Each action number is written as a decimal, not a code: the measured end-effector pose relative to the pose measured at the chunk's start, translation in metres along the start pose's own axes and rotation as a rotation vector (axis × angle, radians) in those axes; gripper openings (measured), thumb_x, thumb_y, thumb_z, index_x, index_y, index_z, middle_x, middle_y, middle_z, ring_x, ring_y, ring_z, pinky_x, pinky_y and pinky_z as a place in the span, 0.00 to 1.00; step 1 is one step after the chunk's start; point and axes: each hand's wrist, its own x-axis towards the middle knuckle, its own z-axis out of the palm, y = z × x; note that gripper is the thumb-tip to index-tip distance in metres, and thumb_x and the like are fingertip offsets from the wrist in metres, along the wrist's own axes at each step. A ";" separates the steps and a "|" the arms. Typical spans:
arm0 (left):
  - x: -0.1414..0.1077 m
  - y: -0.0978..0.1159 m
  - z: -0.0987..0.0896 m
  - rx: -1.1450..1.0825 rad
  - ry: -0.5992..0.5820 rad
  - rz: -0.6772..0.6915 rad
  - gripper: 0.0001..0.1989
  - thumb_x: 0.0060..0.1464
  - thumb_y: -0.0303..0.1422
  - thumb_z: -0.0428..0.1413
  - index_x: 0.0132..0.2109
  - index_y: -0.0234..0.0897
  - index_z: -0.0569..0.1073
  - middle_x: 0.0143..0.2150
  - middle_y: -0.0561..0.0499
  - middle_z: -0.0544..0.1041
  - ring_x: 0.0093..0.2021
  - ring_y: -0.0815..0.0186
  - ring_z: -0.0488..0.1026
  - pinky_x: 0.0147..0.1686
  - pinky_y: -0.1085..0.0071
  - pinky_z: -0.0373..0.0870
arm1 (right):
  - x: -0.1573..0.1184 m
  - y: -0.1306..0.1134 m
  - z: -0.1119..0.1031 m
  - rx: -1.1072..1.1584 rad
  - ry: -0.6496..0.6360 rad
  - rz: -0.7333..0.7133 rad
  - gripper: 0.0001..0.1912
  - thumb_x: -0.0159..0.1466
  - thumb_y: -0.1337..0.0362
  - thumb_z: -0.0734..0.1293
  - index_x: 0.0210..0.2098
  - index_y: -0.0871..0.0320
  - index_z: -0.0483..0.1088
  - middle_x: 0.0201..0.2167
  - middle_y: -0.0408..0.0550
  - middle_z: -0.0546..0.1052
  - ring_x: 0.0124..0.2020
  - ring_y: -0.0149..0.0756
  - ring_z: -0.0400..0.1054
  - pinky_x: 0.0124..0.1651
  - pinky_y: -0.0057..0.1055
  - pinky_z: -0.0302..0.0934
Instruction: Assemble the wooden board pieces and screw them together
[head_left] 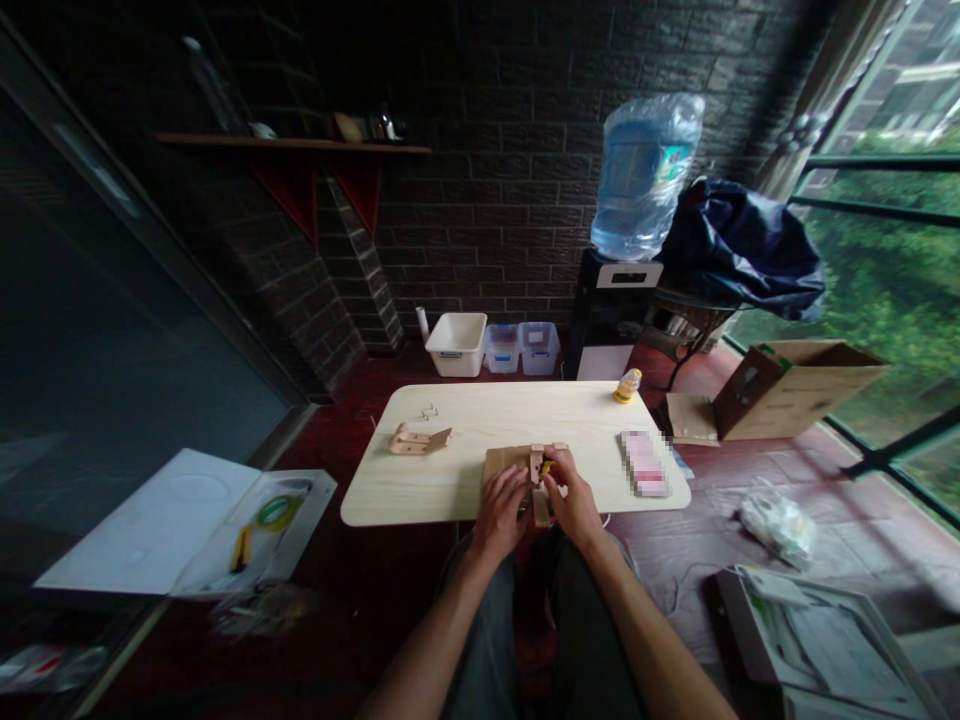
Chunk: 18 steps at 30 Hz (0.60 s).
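At the table's near edge, my left hand (501,508) has its fingers curled against a small light-brown wooden piece (537,460), holding it over a sheet of cardboard (498,459). Opposite it, my right hand (574,497) is closed around a small yellow-and-black tool (547,466) that meets the wood; its exact kind is too small to make out. Fingers hide part of both. Further left lies another wooden assembly (418,441) with a slanted end, and several small metal screws or pins (429,411) lie behind it.
The pale table (465,405) also bears a yellow-capped bottle (628,386) and a blurred pink item (645,464). Around it stand an open white case (255,530), plastic bins (457,345), a water dispenser (611,310), a cardboard box (795,390) and a grey tray (817,640).
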 end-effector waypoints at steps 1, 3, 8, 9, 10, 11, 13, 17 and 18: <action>0.000 0.000 0.000 0.000 0.003 0.002 0.22 0.60 0.30 0.57 0.61 0.47 0.72 0.66 0.47 0.71 0.69 0.52 0.63 0.67 0.46 0.64 | 0.000 0.000 0.000 -0.012 -0.002 0.001 0.27 0.71 0.61 0.58 0.69 0.52 0.57 0.59 0.56 0.74 0.55 0.42 0.73 0.58 0.43 0.68; 0.000 0.000 0.000 0.000 0.011 0.004 0.23 0.60 0.29 0.57 0.61 0.47 0.72 0.65 0.47 0.72 0.69 0.53 0.63 0.67 0.46 0.64 | -0.001 0.001 0.001 -0.034 -0.013 0.005 0.27 0.71 0.62 0.58 0.70 0.53 0.55 0.57 0.55 0.75 0.52 0.42 0.75 0.56 0.42 0.69; -0.001 -0.001 0.003 -0.004 0.020 -0.002 0.23 0.60 0.27 0.56 0.61 0.46 0.71 0.65 0.46 0.72 0.69 0.53 0.64 0.67 0.46 0.64 | -0.004 -0.002 0.001 -0.012 -0.026 -0.038 0.28 0.71 0.64 0.58 0.70 0.53 0.53 0.60 0.56 0.73 0.53 0.39 0.75 0.57 0.40 0.69; -0.001 -0.001 0.004 -0.006 0.023 -0.005 0.23 0.60 0.28 0.56 0.61 0.46 0.72 0.65 0.46 0.73 0.69 0.53 0.64 0.67 0.46 0.63 | -0.005 -0.003 0.000 -0.006 -0.038 -0.047 0.28 0.71 0.64 0.58 0.70 0.53 0.53 0.60 0.56 0.73 0.54 0.39 0.74 0.58 0.40 0.69; -0.001 -0.001 0.004 -0.009 0.025 -0.008 0.22 0.60 0.28 0.56 0.61 0.46 0.72 0.64 0.46 0.73 0.69 0.53 0.64 0.67 0.46 0.63 | -0.005 -0.004 0.000 -0.002 -0.052 -0.049 0.28 0.72 0.64 0.57 0.70 0.52 0.54 0.59 0.56 0.73 0.55 0.40 0.73 0.59 0.41 0.68; -0.001 -0.001 0.004 -0.013 0.027 -0.010 0.22 0.60 0.29 0.56 0.61 0.46 0.72 0.64 0.47 0.73 0.69 0.53 0.64 0.67 0.46 0.63 | -0.005 -0.005 -0.001 0.001 -0.064 -0.044 0.27 0.72 0.64 0.57 0.69 0.52 0.54 0.58 0.55 0.74 0.56 0.40 0.73 0.59 0.41 0.68; -0.001 -0.001 0.003 -0.024 0.028 -0.015 0.21 0.60 0.29 0.56 0.60 0.46 0.72 0.64 0.47 0.73 0.69 0.53 0.63 0.68 0.46 0.63 | -0.005 -0.006 -0.003 0.003 -0.080 -0.022 0.27 0.72 0.63 0.57 0.69 0.52 0.53 0.56 0.54 0.75 0.55 0.39 0.74 0.58 0.41 0.68; -0.003 -0.001 0.003 -0.054 0.028 -0.032 0.23 0.59 0.27 0.57 0.60 0.46 0.72 0.64 0.47 0.73 0.69 0.54 0.64 0.67 0.46 0.64 | -0.003 -0.004 -0.004 -0.027 -0.089 -0.006 0.27 0.72 0.63 0.57 0.69 0.52 0.53 0.55 0.54 0.76 0.53 0.40 0.75 0.57 0.41 0.69; -0.003 -0.002 0.003 -0.060 0.028 -0.038 0.23 0.59 0.27 0.57 0.60 0.46 0.72 0.65 0.47 0.73 0.69 0.54 0.64 0.67 0.46 0.64 | -0.003 -0.003 -0.003 -0.025 -0.083 -0.007 0.27 0.72 0.63 0.58 0.69 0.52 0.54 0.55 0.54 0.76 0.54 0.40 0.75 0.57 0.42 0.69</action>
